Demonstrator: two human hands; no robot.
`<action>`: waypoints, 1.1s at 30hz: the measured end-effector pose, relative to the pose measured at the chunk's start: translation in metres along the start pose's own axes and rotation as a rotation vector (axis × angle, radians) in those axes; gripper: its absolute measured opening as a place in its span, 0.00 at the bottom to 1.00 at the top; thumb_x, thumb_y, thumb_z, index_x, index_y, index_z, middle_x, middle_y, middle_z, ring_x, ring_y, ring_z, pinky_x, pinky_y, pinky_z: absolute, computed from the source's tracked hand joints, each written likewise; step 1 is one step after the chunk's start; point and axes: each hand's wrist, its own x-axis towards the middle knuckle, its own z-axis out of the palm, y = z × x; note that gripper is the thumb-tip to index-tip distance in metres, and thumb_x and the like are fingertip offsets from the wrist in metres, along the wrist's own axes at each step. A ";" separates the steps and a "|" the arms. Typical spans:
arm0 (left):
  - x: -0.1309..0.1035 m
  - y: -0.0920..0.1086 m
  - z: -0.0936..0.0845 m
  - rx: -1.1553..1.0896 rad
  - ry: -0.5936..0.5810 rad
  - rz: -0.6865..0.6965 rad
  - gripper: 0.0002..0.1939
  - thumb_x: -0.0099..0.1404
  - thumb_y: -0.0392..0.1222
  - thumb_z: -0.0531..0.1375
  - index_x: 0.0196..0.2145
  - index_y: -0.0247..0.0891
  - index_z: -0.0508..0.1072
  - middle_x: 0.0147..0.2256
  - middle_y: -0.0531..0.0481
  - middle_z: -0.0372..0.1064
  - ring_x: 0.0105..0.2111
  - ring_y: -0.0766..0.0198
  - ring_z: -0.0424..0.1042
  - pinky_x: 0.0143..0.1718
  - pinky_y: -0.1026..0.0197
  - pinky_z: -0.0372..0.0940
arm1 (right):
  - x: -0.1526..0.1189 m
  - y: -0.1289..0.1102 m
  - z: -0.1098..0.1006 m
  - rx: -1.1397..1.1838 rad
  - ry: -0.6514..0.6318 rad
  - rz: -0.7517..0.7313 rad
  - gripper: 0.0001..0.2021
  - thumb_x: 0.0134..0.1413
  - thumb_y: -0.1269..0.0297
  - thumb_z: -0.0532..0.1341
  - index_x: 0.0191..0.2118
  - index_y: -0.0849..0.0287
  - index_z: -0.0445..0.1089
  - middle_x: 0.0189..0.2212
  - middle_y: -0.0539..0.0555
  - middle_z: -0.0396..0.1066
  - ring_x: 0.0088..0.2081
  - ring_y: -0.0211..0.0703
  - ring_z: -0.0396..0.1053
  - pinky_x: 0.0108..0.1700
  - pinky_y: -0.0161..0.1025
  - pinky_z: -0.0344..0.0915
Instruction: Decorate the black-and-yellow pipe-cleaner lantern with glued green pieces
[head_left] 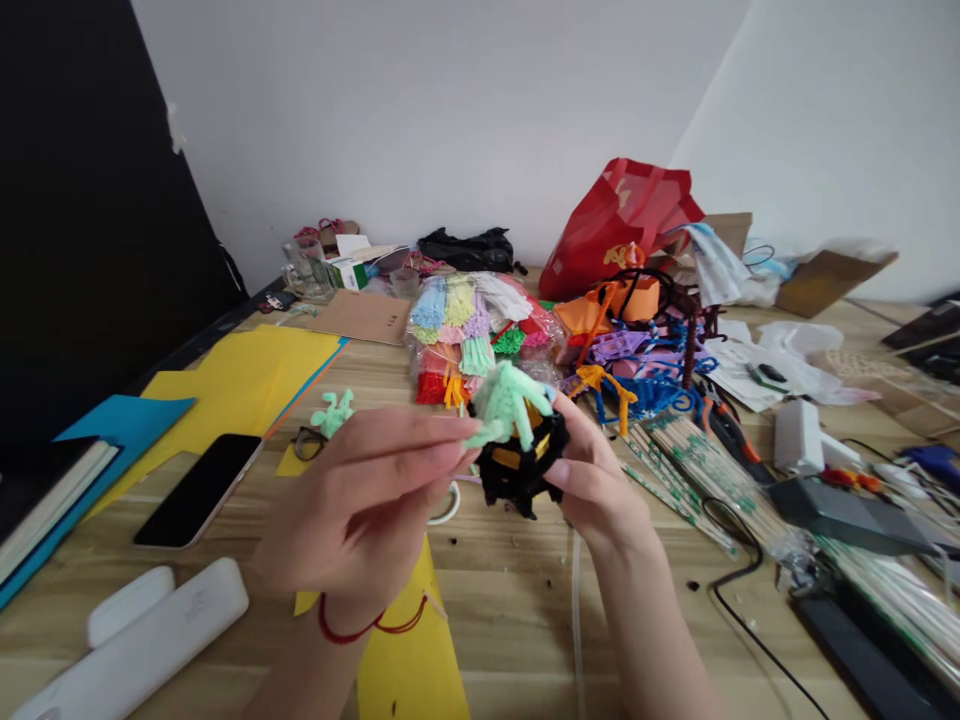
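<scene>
A small black fuzzy lantern-like piece with yellow panels (529,470) is held up over the middle of the table. My right hand (600,485) grips it from the right, thumb in front. On its top sits a mint-green pipe cleaner piece (504,400) with several arms hanging down. My left hand (375,490) pinches one of these arms between thumb and fingers. The wrist of that hand wears a red cord (349,635). Behind it, another mint-green pipe cleaner piece (332,412) lies on the table.
Bundled coloured pipe cleaners (476,325) lie behind the hands, near a red bag (622,220). Yellow paper (247,370) and a phone (199,490) lie left. Pliers (731,430), wrapped sticks (697,465) and a black cable (739,590) are right. A white device (142,650) sits front left.
</scene>
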 end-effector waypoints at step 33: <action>-0.004 -0.004 0.009 0.265 0.061 0.276 0.16 0.56 0.26 0.71 0.41 0.38 0.77 0.38 0.50 0.80 0.36 0.62 0.79 0.37 0.58 0.77 | -0.001 -0.004 0.016 0.180 0.162 0.034 0.18 0.46 0.41 0.59 0.29 0.48 0.75 0.34 0.56 0.78 0.49 0.56 0.72 0.55 0.59 0.70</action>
